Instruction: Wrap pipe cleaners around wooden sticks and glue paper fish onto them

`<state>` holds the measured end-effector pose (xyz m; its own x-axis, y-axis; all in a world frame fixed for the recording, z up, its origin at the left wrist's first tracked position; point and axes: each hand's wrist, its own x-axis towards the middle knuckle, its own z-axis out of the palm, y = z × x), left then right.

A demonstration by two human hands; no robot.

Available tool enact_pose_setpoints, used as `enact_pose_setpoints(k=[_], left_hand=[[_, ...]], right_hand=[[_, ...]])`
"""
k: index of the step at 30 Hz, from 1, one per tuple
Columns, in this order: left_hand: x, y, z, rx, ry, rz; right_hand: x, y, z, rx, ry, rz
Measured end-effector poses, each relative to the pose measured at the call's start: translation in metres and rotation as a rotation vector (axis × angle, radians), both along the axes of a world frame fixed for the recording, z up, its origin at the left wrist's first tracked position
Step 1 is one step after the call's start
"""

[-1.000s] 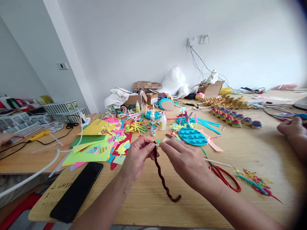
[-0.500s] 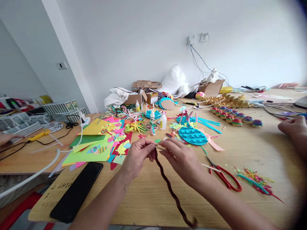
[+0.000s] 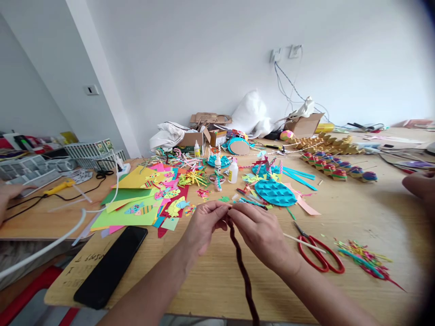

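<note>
My left hand (image 3: 207,226) is closed in a pinch at the upper end of a dark brown pipe cleaner (image 3: 240,262), which hangs in a wavy line past the table's front edge. Fingertip to fingertip with it, my right hand (image 3: 260,231) is closed too. A thin pale stick (image 3: 306,243) runs beneath the right hand and sticks out on its right, over the scissors. My fingers cover the spot where stick and pipe cleaner meet. Red-handled scissors (image 3: 319,253) lie right of my right hand, and a black phone (image 3: 112,267) lies left of my left forearm.
Coloured paper with fish cutouts (image 3: 136,206) covers the left side. Glue bottles (image 3: 233,171) and a blue textured oval (image 3: 275,193) stand or lie beyond my hands. Coloured scraps (image 3: 369,260) are at right. Other people's hands show at the left edge (image 3: 10,194) and right edge (image 3: 421,185).
My hands have drawn together at the pipe cleaner's top. More of the pale stick shows right of my right hand. The pipe cleaner's lower end has dropped out of view.
</note>
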<state>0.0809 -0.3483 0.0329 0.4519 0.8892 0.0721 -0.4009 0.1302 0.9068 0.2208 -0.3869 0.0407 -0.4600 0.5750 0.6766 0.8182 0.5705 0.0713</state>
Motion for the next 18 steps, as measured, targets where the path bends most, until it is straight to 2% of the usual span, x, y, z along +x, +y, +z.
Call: enact_pose_setpoints(k=[6,14,18], left_hand=[[0.0079,-0.0062,0.0015,-0.038,-0.089,0.046],[0.0095,-0.0060,0.0016,-0.132,-0.162,0.048],[0.0067,-0.0056,0.0000,-0.135,-0.163,0.028]], right_hand=[[0.0006,0.0029,-0.0019,-0.034,0.224,0.079],[0.0032,0.0036,-0.0052,0.069,0.159,0.076],[0.0008,0.0038,-0.0065,0.043,0.207,0.092]])
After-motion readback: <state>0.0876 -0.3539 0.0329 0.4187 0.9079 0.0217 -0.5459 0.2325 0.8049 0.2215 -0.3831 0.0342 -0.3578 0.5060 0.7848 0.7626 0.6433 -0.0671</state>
